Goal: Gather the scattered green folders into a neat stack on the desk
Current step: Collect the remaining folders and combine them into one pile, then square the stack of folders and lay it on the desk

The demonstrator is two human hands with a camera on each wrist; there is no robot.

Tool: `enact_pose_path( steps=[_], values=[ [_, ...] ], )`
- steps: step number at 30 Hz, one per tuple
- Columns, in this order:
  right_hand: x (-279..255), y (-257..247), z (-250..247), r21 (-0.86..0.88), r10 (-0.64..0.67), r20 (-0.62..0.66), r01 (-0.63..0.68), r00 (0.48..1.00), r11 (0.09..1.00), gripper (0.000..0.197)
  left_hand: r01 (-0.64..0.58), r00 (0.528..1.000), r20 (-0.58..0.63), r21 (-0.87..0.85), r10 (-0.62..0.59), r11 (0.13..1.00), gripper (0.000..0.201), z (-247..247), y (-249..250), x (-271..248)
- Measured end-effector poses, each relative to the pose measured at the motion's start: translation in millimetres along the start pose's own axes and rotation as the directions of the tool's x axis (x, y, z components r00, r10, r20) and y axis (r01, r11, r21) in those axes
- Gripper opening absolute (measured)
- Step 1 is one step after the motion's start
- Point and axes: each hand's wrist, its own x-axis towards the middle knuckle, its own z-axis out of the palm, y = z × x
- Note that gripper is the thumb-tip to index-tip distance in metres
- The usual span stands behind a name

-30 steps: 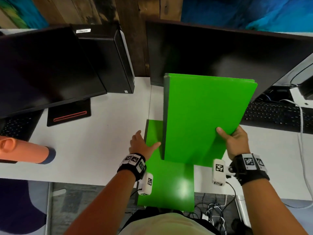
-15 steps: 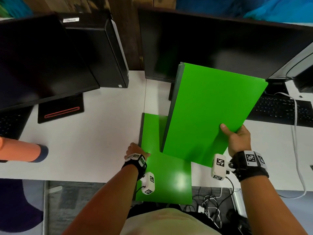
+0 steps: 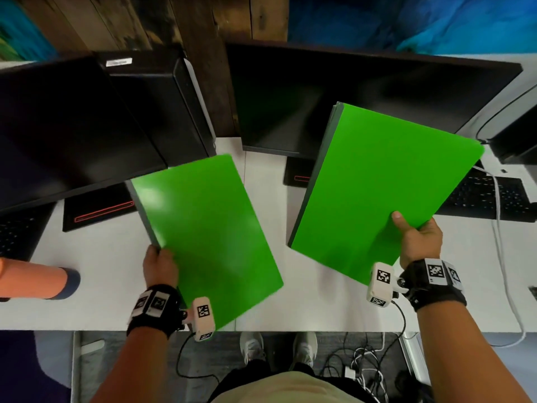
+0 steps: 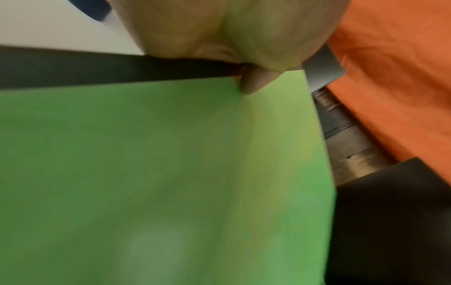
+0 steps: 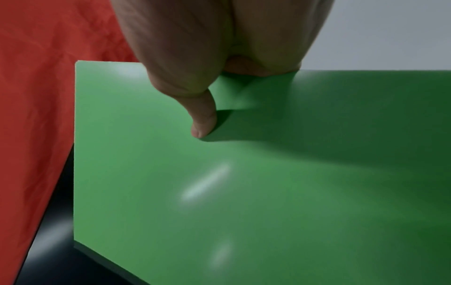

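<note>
The right hand [image 3: 418,242] pinches the near right edge of one green folder [image 3: 380,184], thumb [image 5: 202,119] pressed flat on the top cover and the other fingers hidden beneath it. That folder is lifted off the white desk [image 3: 104,274] and tilted, its far end raised in front of the right monitor [image 3: 319,91] and its dark spine along the left side. The left hand [image 3: 159,267] grips the second green folder [image 3: 209,237] at its near left edge, by the dark spine; in the left wrist view a fingertip [image 4: 253,84] curls over onto the green cover, and the rest of the fingers cannot be seen. This folder is slanted too, its far corner near the left monitor [image 3: 66,135] and its near corner reaching past the desk's front edge. The two folders are apart, a strip of bare desk showing between them.

Behind the left folder stands a black computer case [image 3: 162,106]. A black keyboard [image 3: 488,196] lies to the right under the right folder's far corner, with a white cable [image 3: 499,228] trailing across it. An orange cylinder with a dark blue end [image 3: 37,282] lies at the desk's left edge. Below the desk, a pair of shoes [image 3: 279,347] and a tangle of cables [image 3: 366,365] sit on the floor.
</note>
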Motion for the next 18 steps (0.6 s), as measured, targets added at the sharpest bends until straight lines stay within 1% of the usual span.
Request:
enact_pose_path(
  steps=[2, 5, 7, 9, 10, 11, 12, 14, 16, 18],
  values=[
    [0, 1, 3, -0.014, 0.007, -0.01, -0.007, 1.0, 1.0, 0.024, -0.06, 0.998, -0.004, -0.158, 0.06, 0.986, 0.026, -1, 15, -12],
    [-4, 2, 14, -0.013, 0.004, 0.046, -0.003, 0.999, 1.0, 0.019, -0.176, 0.977, 0.062, -0.32, 0.205, 0.931, 0.035, 15, 43, -38],
    [-14, 1, 24, -0.008, -0.017, 0.112, 0.019, 0.994, 1.0, 0.02, -0.24, 0.948, 0.125, -0.328, 0.294, 0.914, 0.041, 33, 54, -51],
    [-28, 1, 35, 0.03, -0.041, 0.176, 0.036, 0.983, 0.999, 0.023, -0.321, 0.901, 0.218, -0.248, 0.375, 0.914, 0.036, 56, 61, -66],
    [-35, 2, 41, 0.055, -0.049, 0.208, 0.038, 0.977, 0.998, 0.023, -0.35, 0.883, 0.257, -0.198, 0.393, 0.915, 0.033, 67, 63, -72],
    [-43, 2, 47, 0.092, -0.056, 0.239, 0.035, 0.969, 0.995, 0.023, -0.359, 0.878, 0.275, -0.159, 0.391, 0.919, 0.029, 76, 65, -77],
    [-50, 4, 51, 0.135, -0.064, 0.264, 0.029, 0.962, 0.99, 0.023, -0.34, 0.889, 0.274, -0.139, 0.366, 0.93, 0.024, 82, 66, -83],
    [-61, 4, 56, 0.239, -0.068, 0.296, -0.005, 0.953, 0.971, 0.019, -0.279, 0.911, 0.269, -0.151, 0.312, 0.948, 0.017, 90, 66, -88],
    [-65, 2, 58, 0.335, -0.048, 0.311, -0.062, 0.949, 0.94, 0.014, -0.263, 0.916, 0.268, -0.167, 0.3, 0.95, 0.02, 89, 66, -89],
    [-66, 1, 59, 0.4, -0.04, 0.316, -0.095, 0.948, 0.912, 0.019, -0.264, 0.913, 0.271, -0.176, 0.305, 0.948, 0.03, 87, 65, -90]
  ],
)
